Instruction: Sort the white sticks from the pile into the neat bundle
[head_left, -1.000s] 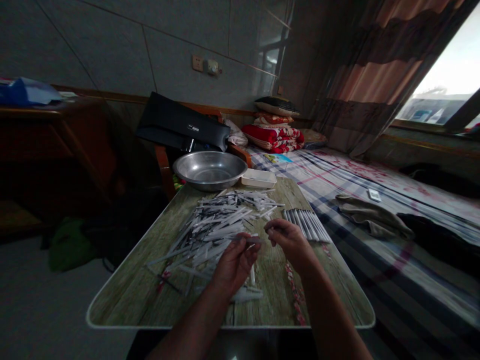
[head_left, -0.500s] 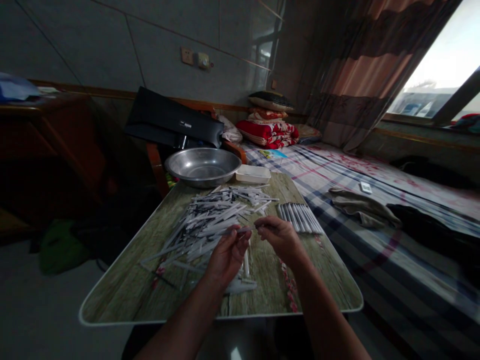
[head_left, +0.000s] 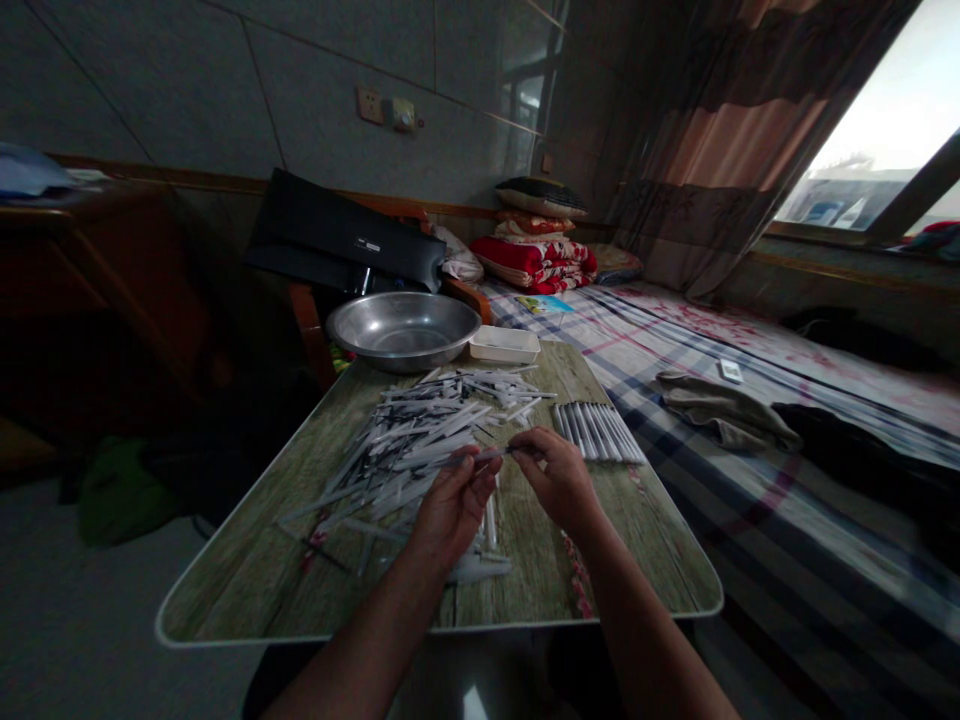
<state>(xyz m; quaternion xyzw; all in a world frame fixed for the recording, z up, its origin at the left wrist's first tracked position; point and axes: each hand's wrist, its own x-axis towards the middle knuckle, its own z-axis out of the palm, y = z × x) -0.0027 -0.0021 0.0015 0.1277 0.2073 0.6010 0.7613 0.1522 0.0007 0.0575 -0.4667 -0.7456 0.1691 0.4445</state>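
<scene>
Over the middle of the table, my left hand [head_left: 454,500] is closed round a slim, pale pen barrel [head_left: 489,456]. Its right end points at my right hand [head_left: 556,475], whose thumb and fingers pinch a small dark piece [head_left: 513,450] against that end. Whether the two parts are joined, I cannot tell. Beneath and beyond my left hand spreads a loose heap of white and dark pen parts [head_left: 420,440]. To the right of my right hand, several white pens with dark ends [head_left: 596,432] lie side by side in a row.
The wood-patterned table [head_left: 247,590] has a pale rim. At its far end stand a wide metal basin [head_left: 405,335] and a white plastic tray [head_left: 505,346]. Along the right side is a bed [head_left: 750,510] with a checked sheet and clothes on it.
The view has shifted very slightly. Both hands keep almost the same place and hold, with the right fingers a little closer round the dark piece.
</scene>
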